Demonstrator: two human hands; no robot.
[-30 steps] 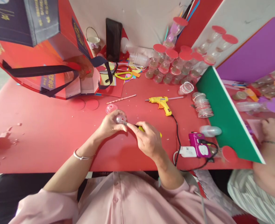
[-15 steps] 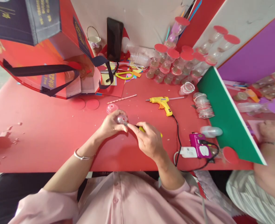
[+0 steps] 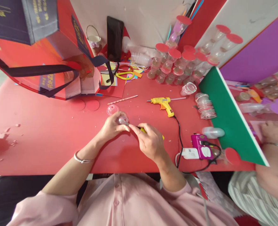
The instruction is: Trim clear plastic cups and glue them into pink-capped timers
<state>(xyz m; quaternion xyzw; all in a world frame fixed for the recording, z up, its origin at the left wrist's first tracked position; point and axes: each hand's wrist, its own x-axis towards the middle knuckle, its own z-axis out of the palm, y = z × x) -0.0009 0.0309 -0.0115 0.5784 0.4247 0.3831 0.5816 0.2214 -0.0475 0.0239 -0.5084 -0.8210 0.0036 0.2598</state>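
My left hand (image 3: 112, 126) is closed around a clear plastic dome lid (image 3: 122, 119), thumb along its near side. In my right hand (image 3: 151, 140) is a yellow-and-black utility knife (image 3: 143, 130), the index finger stretched along it. The tip of its blade meets the dome lid near the hole in its top. Most of the knife's handle is hidden by my fingers. Just beyond my left fingers, another clear dome lid (image 3: 112, 109) with a hole lies on the red table (image 3: 58, 141).
A yellow glue gun (image 3: 163, 104) lies to the right, its cord running to a purple power strip (image 3: 201, 147). Behind it stand hourglass-shaped cup pieces (image 3: 168, 64). A green divider (image 3: 230, 122), stacked lids (image 3: 206, 107), a striped straw (image 3: 122, 99), scissors (image 3: 125, 75) and a red bag (image 3: 65, 47) surround this spot. A co-worker's arm (image 3: 276, 157) is at right.
Both hands keep nearly the same place and grip. The knife's blade has shifted very slightly at the dome lid, and the whole view has drifted a little.
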